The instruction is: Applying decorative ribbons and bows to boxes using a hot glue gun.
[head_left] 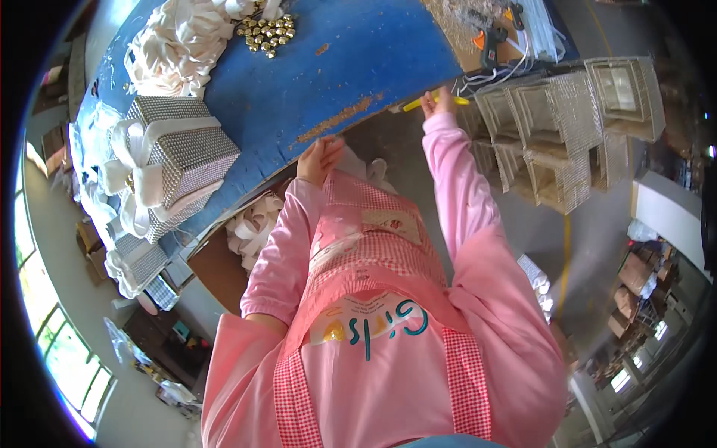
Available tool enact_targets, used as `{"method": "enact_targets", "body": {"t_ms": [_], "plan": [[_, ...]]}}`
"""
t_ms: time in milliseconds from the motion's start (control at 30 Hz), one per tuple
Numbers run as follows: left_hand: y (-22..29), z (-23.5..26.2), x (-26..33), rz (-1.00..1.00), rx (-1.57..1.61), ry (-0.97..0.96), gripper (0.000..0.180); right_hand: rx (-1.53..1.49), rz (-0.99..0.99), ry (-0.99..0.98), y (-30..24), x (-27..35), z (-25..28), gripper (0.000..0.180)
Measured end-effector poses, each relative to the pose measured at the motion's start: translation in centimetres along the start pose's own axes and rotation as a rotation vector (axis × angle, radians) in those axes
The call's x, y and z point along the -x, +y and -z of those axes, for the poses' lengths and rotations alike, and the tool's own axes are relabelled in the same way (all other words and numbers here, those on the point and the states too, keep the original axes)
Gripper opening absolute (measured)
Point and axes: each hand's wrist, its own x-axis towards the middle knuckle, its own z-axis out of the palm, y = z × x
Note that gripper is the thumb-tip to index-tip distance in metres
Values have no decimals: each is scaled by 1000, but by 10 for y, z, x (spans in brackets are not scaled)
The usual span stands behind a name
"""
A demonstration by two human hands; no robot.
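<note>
My right hand [439, 104] is closed around a slim yellow tool [413, 106] at the table's front edge, right of the middle. The tool sticks out on both sides of the fingers; its exact kind is not clear. Lower and to the left, my left hand [321, 158] is by the worn table edge with its fingers curled together. Whatever it holds, if anything, is hidden. Some white ribbon-like material [357, 163] shows just beside it, over my red checked apron [373, 257].
On the blue table [328, 67] are silver-studded boxes with white bows [187, 145], a white ribbon heap [175, 48] and gold bells [267, 33]. A glue gun [490, 48] lies far right. Mesh box frames [553, 127] stand right; a cardboard box of ribbon [250, 228] sits below.
</note>
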Motion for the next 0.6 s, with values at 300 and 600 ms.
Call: {"method": "enact_targets", "body": {"t_ms": [300, 600], "plan": [[0, -62, -1, 208, 447, -316, 64, 256, 156, -276, -67, 82, 132, 21], [-44, -173, -7, 585, 118, -432, 80, 735, 278, -329, -98, 69, 145, 28]]}}
